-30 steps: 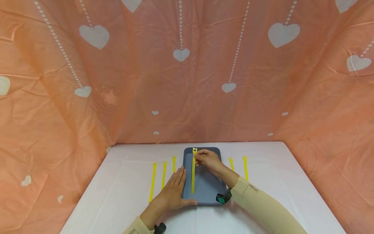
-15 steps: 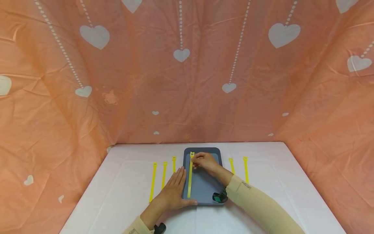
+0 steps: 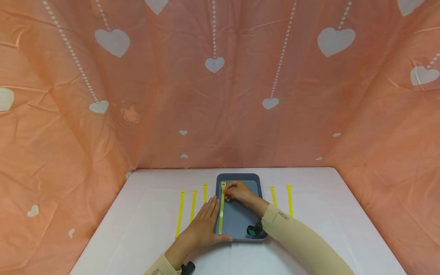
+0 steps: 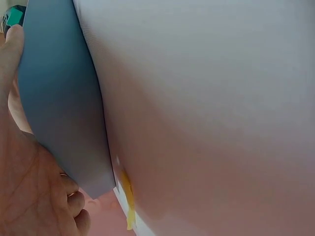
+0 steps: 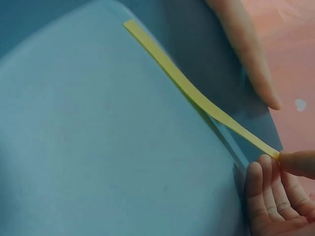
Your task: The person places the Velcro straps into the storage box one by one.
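A blue-grey tray (image 3: 240, 225) lies on the white table. My right hand (image 3: 240, 192) is over it and pinches a yellow cable tie (image 3: 221, 214), a flat strap with a slotted head, near that head. The strap runs along the tray's left side. In the right wrist view the yellow cable tie (image 5: 182, 81) has its tail on or just above the tray floor, while the end between thumb and fingers is raised. My left hand (image 3: 204, 225) rests against the tray's left wall with straight fingers, its thumb along the near edge. The left wrist view shows the tray's outer side (image 4: 64, 98).
Several more yellow cable ties lie on the white table (image 3: 144, 236): some left of the tray, such as one cable tie (image 3: 180, 214), and two to its right, including the outer cable tie (image 3: 289, 200). An orange curtain with hearts (image 3: 223, 114) surrounds the table.
My right hand has moved left and slightly toward me, carrying the cable tie from nearer the tray's middle to beside its left wall. The left hand has stayed in place.
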Tool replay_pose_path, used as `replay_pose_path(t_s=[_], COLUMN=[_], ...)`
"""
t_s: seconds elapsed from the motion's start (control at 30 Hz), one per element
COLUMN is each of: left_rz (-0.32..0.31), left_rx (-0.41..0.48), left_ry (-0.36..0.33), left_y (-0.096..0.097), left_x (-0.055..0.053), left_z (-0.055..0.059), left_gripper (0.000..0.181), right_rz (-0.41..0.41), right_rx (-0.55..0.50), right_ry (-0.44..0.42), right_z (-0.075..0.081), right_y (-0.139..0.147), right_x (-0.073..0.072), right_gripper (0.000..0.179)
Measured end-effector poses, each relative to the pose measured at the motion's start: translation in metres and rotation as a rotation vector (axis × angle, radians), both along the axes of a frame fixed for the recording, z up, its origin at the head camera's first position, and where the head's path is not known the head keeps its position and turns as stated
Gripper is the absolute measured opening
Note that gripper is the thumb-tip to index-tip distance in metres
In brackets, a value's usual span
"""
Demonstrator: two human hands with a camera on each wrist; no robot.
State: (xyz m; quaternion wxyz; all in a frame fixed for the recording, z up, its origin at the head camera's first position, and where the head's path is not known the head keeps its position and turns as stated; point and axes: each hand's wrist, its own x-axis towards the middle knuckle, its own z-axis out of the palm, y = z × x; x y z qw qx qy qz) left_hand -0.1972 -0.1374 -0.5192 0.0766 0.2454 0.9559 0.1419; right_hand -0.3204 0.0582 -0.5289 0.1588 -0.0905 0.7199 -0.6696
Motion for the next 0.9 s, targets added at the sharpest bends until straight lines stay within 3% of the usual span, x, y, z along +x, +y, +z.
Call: replay_pose_path(t_s=[0.57, 0.9], left_rz=[0.006, 0.006], left_rx=[-0.026, -0.034], left_ry=[0.008, 0.01], left_y=[0.002, 0.002], left_x=[-0.001, -0.002], left_z=[0.003, 0.001], left_gripper=[0.132, 0.132], right_rz=[0.003, -0.021], right_rx=[0.167, 0.22], right_ry=[0.069, 0.099], right_z=[-0.006, -0.004], right_y=[-0.008, -0.012], right_x=[-0.007, -0.004], right_gripper=[0.007, 0.008])
